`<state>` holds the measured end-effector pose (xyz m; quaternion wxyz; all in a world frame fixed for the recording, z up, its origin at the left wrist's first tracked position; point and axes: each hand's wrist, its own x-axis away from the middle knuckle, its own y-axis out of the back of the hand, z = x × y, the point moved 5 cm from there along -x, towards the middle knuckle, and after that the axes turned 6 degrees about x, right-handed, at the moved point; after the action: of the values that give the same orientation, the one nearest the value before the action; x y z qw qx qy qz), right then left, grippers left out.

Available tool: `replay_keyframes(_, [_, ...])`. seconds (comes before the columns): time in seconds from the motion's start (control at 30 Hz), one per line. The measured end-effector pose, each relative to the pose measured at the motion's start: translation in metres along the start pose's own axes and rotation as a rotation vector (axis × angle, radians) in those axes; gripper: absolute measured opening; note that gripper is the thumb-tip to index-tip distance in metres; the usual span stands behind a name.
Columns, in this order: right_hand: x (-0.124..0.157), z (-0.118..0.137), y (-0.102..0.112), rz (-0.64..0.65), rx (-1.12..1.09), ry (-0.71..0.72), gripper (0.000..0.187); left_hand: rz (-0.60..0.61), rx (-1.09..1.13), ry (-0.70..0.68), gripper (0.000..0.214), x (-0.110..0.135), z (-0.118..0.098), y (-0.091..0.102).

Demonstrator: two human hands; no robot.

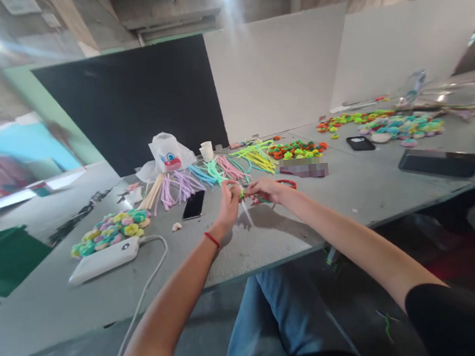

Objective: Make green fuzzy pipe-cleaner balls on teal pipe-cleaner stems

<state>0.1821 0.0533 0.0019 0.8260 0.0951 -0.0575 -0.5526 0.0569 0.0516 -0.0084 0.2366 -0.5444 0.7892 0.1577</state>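
Over the grey table, my left hand, with a red cord at the wrist, is closed round a small pink and green fuzzy pipe-cleaner piece. A thin white strip hangs down below it. My right hand meets the left one with its fingers pinched together. A thin green strand shows under these fingers, but what they grip is too small to make out. Just beyond the right hand lies a red loop, perhaps a scissors handle. Bundles of pipe cleaners in purple, pink and yellow lie behind the hands.
A phone, a white power bank with a cable and a pastel fuzzy heap lie left. A white bag and paper cups stand behind. Rightward are more fuzzy pieces and a dark tilted device.
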Motion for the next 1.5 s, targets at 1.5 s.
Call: replay_keyframes(1.5, [0.026,0.015,0.010,-0.306,0.692,0.679,0.015,0.180,0.326,0.466,0.020,0.000,-0.007,0.020])
